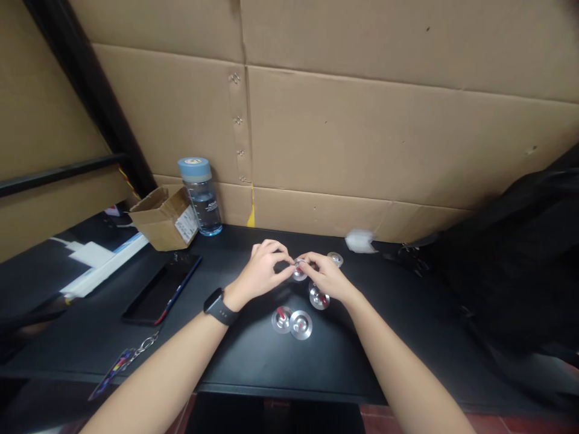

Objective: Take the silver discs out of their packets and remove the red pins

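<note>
While both hands meet over the black table (253, 355), the left hand (262, 271) and right hand (326, 276) pinch one small round silver metal disc (299, 271) together between their fingertips. It looks light, stiff and slippery, best held by its rim. Similar discs (301, 324) lie nearer.

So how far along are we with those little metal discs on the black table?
Two discs with red centres lie side by side near the table's front edge, and a third sits by the right wrist; whether these are finished I can't tell. In hand: the left hand and right hand pinch one disc between their fingertips. One more disc lies beyond the right hand, untouched.
</note>
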Available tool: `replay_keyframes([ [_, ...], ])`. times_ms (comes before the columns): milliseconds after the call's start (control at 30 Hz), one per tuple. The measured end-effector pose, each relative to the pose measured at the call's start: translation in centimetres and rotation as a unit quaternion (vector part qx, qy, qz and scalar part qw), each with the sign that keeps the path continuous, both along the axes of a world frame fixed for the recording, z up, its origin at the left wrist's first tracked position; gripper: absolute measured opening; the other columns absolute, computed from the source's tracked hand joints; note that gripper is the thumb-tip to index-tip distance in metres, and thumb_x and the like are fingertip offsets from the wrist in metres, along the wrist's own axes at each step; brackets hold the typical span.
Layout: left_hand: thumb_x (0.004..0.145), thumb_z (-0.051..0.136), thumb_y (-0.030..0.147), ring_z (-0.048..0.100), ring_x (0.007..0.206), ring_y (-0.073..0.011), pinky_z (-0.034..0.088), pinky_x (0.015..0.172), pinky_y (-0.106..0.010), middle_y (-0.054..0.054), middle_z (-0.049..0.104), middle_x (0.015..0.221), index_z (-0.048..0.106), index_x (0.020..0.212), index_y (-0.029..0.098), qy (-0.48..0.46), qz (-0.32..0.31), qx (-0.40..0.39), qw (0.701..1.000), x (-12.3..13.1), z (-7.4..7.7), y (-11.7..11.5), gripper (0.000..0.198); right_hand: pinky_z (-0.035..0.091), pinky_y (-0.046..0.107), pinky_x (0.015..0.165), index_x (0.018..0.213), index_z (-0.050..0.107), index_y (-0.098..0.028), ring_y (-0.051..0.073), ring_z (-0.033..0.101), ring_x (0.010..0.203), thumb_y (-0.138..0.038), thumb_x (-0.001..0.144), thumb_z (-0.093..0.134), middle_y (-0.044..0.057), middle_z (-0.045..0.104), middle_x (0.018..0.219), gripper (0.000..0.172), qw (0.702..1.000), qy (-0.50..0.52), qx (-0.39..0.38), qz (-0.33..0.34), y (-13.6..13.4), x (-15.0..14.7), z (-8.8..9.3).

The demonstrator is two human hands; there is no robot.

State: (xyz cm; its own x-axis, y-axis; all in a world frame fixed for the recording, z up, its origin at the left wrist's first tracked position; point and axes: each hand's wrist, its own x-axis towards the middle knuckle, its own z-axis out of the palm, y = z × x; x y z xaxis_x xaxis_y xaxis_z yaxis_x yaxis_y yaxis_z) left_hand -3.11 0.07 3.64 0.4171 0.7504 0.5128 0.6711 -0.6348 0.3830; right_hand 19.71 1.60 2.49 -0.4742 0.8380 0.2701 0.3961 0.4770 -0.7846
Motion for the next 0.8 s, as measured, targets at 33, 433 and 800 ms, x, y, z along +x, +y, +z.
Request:
replay_keyframes([
  [33, 0.095, 0.067, 0.040, 0.055, 0.113, -0.0245, 0.036, 0.092, -0.042, -0.003, 0.070, 0.111, 0.076, 0.097, 0.028, -0.006, -0.002, 0.003, 1.000, 0.4, -0.1, -0.2, 0.015, 0.053, 0.036, 0.082, 0.081, 0.059, -0.021, 0.021, 0.067, 0.088, -0.048, 0.100, 0.055, 0.005, 0.072, 0.096, 0.034, 0.998, 0.045, -0.035, -0.006, 0.0, -0.4, -0.2],
  [433, 0.088, 0.072, 0.037, 0.056, 0.111, -0.0266, 0.035, 0.093, -0.043, -0.005, 0.073, 0.105, 0.075, 0.085, 0.026, -0.024, 0.021, -0.007, 0.999, 0.9, 0.4, -0.5, 0.012, 0.056, 0.033, 0.087, 0.078, 0.056, -0.021, 0.018, 0.067, 0.092, -0.046, 0.077, 0.084, 0.003, 0.065, 0.104, 0.038, 0.968, 0.196, -0.155, 0.038, -0.8, -1.7, -0.1],
  [800, 0.088, 0.069, 0.037, 0.059, 0.106, -0.0252, 0.039, 0.095, -0.040, -0.005, 0.074, 0.099, 0.080, 0.080, 0.025, 0.001, 0.140, -0.022, 0.990, -8.1, -0.3, 4.5, 0.018, 0.048, 0.032, 0.071, 0.090, 0.062, -0.023, 0.020, 0.061, 0.077, -0.044, 0.070, 0.087, 0.003, 0.068, 0.086, 0.038, 0.971, -0.051, 0.126, -0.197, 3.1, 5.0, 0.0],
])
